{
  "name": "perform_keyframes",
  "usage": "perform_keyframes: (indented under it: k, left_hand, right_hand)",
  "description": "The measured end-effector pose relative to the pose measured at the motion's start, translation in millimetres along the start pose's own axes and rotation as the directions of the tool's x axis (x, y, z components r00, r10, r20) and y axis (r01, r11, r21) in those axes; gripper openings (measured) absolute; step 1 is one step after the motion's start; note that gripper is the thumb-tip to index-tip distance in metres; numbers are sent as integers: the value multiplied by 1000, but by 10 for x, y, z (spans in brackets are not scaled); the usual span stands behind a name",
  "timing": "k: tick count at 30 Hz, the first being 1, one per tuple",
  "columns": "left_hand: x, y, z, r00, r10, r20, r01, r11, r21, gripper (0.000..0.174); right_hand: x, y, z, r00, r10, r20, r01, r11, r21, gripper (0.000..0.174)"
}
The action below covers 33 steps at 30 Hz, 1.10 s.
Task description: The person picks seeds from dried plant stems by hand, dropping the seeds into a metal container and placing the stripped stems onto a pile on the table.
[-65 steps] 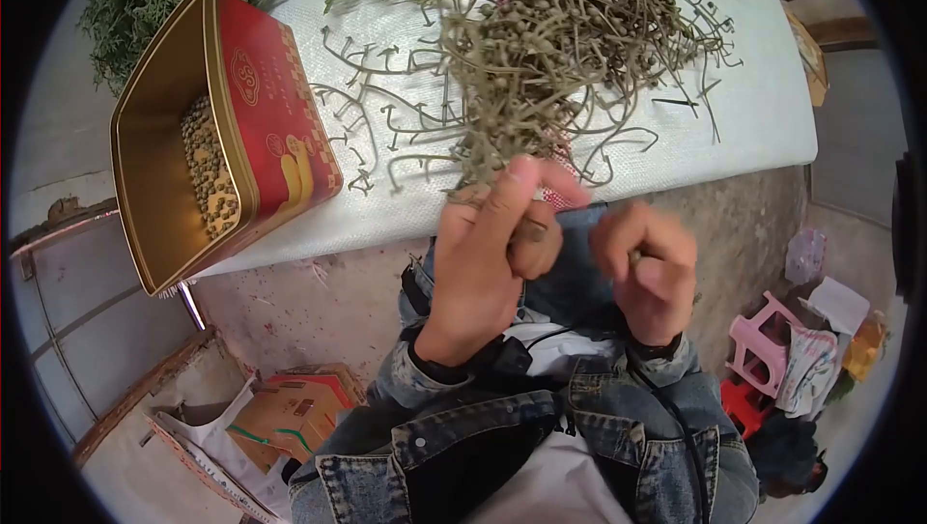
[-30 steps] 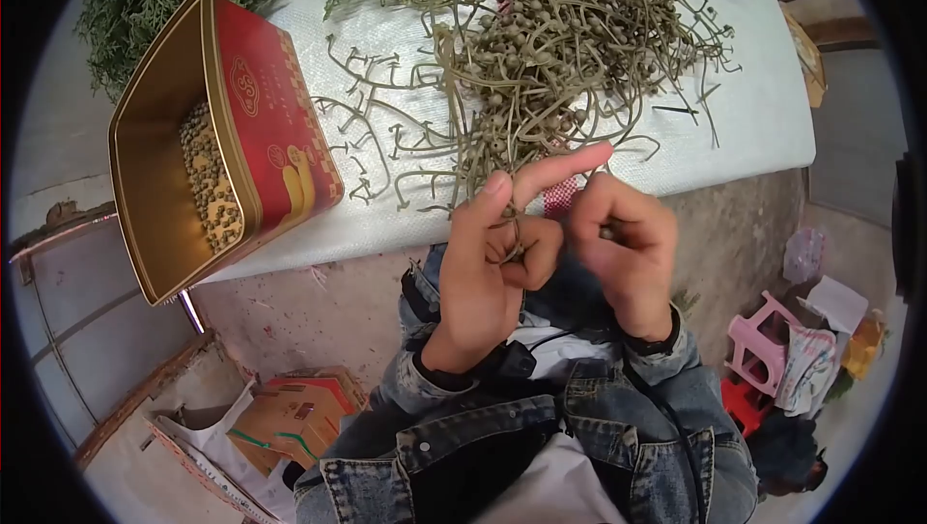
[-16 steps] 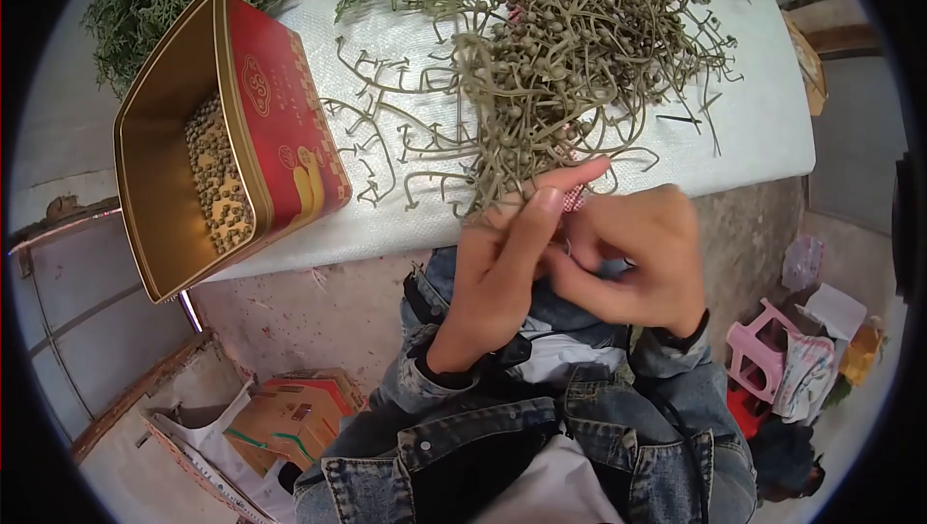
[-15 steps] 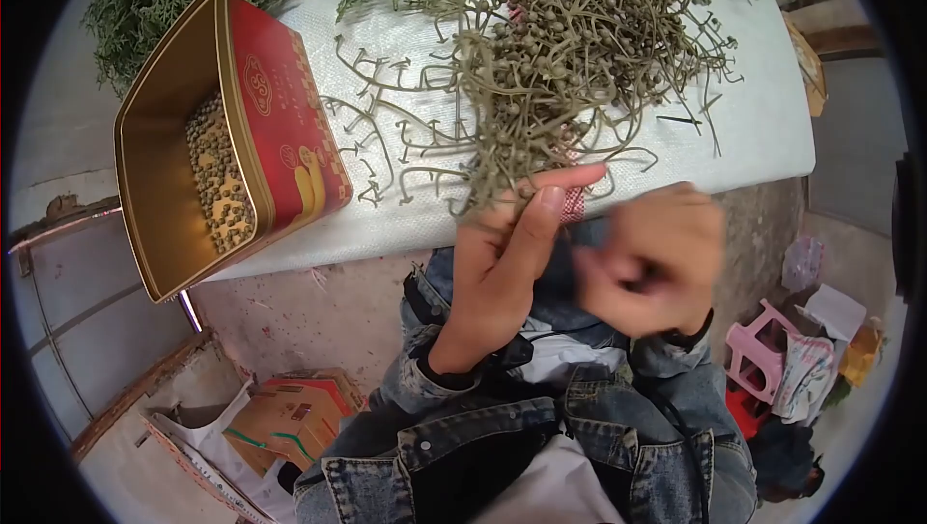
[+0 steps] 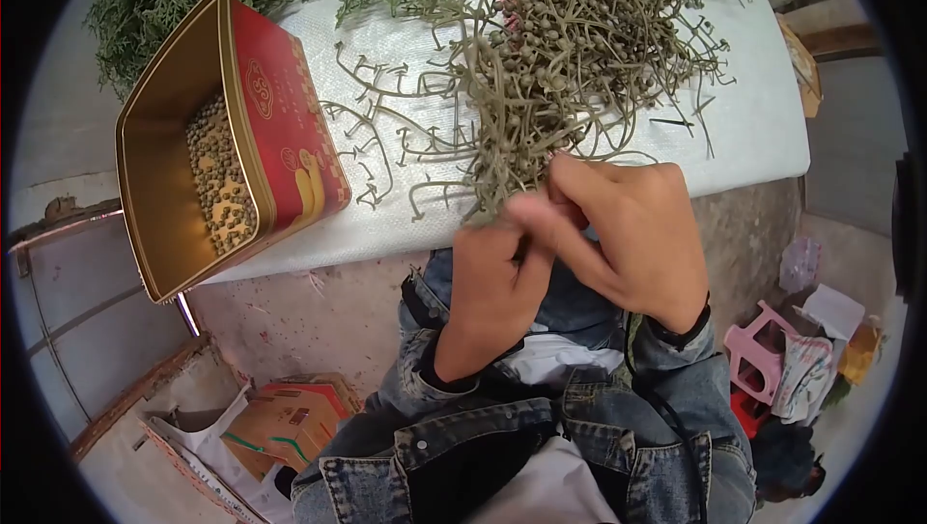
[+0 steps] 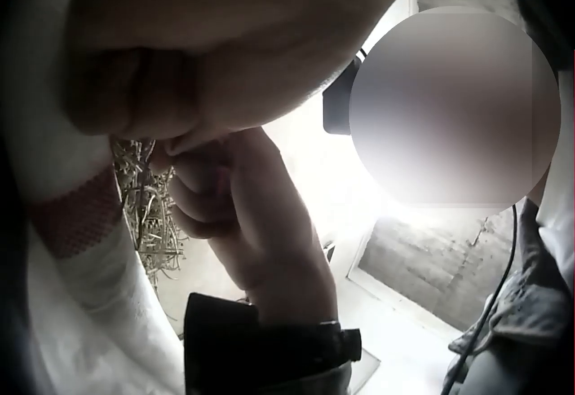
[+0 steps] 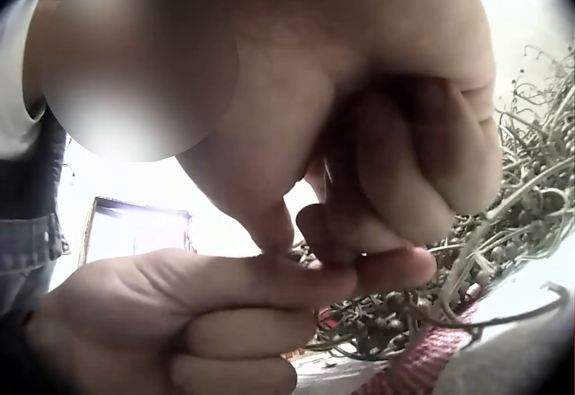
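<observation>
Dried brown stems with small round pods [image 5: 550, 70] lie heaped on the white woven cloth. At the heap's near edge the left hand [image 5: 497, 297] has its fingers curled round stems whose tops rise past its knuckles. Against its fingertips is the right hand [image 5: 632, 239], thumb and index bent together; its own grip is mostly hidden. The right wrist view shows the right hand [image 7: 386, 126] pinching just above the left hand [image 7: 189, 314], fingertips touching. In the left wrist view the hands also meet. A red and gold tin [image 5: 290, 128] at the left holds loose pods [image 5: 217, 176].
Green feathery sprigs [image 5: 212, 2] lie behind the tin. Separate stems [image 5: 386, 128] are spread on the white cloth [image 5: 763, 128] between tin and heap. A cardboard box [image 5: 285, 423] stands on the floor at lower left, a pink stool [image 5: 758, 350] at lower right.
The right hand, blurred and apart from the left half a second ago, has come left and up against it. The left index finger, extended before, is now bent. The tin has stayed in place.
</observation>
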State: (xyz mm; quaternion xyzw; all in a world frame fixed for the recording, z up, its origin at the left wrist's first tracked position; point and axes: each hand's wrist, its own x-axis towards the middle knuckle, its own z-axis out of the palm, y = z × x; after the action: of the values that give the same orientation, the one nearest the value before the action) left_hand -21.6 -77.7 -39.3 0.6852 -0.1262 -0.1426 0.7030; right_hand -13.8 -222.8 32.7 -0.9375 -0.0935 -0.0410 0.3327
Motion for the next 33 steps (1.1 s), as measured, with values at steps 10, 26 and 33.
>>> perform_keyframes:
  k: [10, 26, 33]
  left_hand:
    - [8, 207, -150, 954, -214, 212, 263, 935, -239, 14]
    - [119, 282, 24, 892, -440, 103, 266, 328, -906, 37]
    - [166, 385, -54, 920, -375, 109, 320, 561, -763, 39]
  right_hand:
    - [-118, 30, -33, 996, 21, 92, -36, 986, 166, 23]
    - [-408, 12, 491, 946, -23, -323, 157, 906, 394, 11]
    - [-513, -30, 547, 923, 249, -294, 78, 625, 777, 9]
